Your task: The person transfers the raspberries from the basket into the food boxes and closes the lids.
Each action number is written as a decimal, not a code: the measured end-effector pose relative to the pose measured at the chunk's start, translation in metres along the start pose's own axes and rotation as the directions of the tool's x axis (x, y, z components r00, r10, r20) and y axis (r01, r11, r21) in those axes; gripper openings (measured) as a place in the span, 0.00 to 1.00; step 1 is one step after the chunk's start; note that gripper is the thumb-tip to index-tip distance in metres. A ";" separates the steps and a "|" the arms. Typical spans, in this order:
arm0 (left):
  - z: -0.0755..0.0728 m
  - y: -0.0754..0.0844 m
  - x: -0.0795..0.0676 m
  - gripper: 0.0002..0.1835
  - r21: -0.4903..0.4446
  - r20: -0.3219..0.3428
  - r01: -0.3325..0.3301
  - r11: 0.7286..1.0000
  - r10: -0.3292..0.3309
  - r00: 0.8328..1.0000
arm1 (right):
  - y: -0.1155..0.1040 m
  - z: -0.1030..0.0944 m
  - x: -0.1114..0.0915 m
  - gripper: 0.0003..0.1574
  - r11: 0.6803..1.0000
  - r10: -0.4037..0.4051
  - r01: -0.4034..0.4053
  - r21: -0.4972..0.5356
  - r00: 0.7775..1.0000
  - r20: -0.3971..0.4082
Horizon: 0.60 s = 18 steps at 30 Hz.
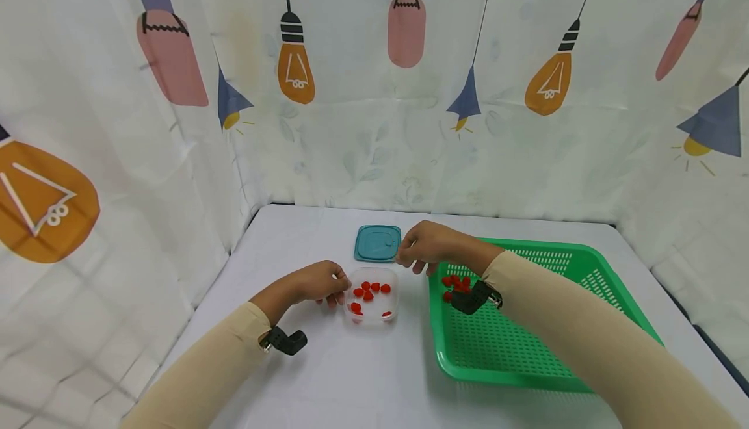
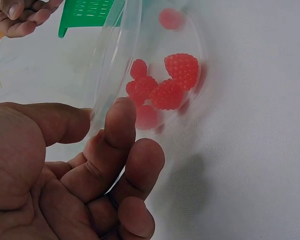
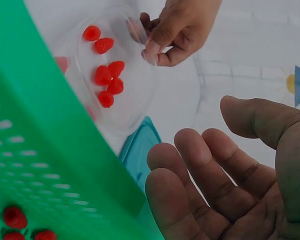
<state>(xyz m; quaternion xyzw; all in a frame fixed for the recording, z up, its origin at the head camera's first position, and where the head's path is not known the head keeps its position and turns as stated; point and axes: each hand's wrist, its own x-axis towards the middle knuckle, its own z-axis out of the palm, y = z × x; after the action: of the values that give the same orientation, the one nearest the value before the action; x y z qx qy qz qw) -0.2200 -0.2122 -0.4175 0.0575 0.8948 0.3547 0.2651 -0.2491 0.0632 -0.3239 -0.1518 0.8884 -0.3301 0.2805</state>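
Observation:
A clear plastic container (image 1: pixel 372 320) holds several red raspberries (image 2: pixel 182 70) on its bottom. My left hand (image 1: pixel 320 282) pinches the container's left rim between thumb and fingers, seen also in the right wrist view. Between the container and a green basket (image 1: pixel 509 373), my right hand (image 1: pixel 435 247) hangs in the air. Its fingers (image 3: pixel 192 147) are loosely bent, thumb apart, with nothing between them. Inside the basket's left end lie more raspberries (image 3: pixel 15 217), partly hidden by the right wrist in the head view.
A teal lid (image 1: pixel 377 243) lies flat on the white table (image 1: pixel 310 234) behind the container. The basket's raised perforated walls stand on the right. A curtain printed with lamps (image 1: pixel 363 143) hangs along the table's back and sides.

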 end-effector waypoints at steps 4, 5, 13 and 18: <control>-0.001 0.000 0.002 0.08 0.000 0.003 0.002 1.000 -0.002 1.000 | 0.010 -0.006 -0.005 0.09 1.000 0.015 -0.014 0.020 1.000 -0.017; -0.001 -0.001 0.002 0.08 0.001 0.003 0.002 1.000 -0.002 1.000 | 0.012 -0.008 -0.006 0.09 1.000 0.016 -0.015 0.026 1.000 -0.020; 0.000 -0.001 0.003 0.08 0.004 0.005 0.005 1.000 -0.005 1.000 | 0.029 -0.018 -0.017 0.10 0.999 -0.024 0.026 0.047 0.999 -0.047; 0.000 -0.002 0.003 0.08 0.000 0.006 0.004 1.000 -0.004 1.000 | 0.043 -0.027 -0.024 0.11 0.998 -0.020 0.023 0.064 0.999 -0.042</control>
<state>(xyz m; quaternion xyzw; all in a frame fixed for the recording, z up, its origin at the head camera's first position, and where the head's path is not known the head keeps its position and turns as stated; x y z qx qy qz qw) -0.2227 -0.2126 -0.4196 0.0568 0.8941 0.3539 0.2684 -0.2499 0.1192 -0.3268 -0.1451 0.8813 -0.3647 0.2632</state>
